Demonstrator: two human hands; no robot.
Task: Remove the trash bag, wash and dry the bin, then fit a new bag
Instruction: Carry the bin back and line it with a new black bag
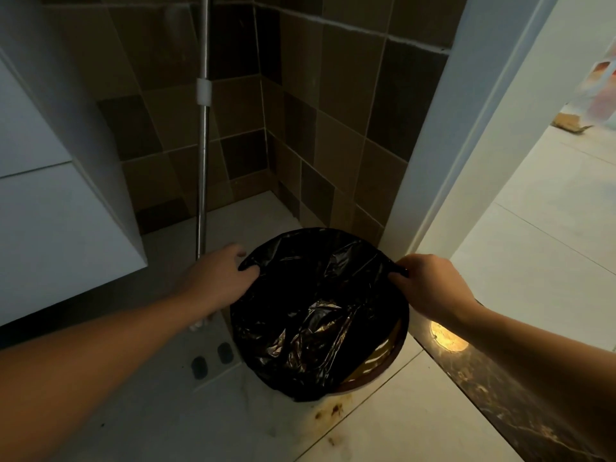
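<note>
Dim brown-tiled walls point(333, 105), pale floor tiles point(416, 411), white cabinet point(50, 211).

Both bare forearms reach forward and down. The left hand point(221, 273) and the right hand point(430, 283) are spread well apart, backs up, fingers point(248, 270) curled and pinching the black bag point(316, 311) at opposite edges.

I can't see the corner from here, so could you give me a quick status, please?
Left hand and right hand pinching black trash bag at opposite edges. Bag still in brown bin. Metal pole standing close by, left.
</note>
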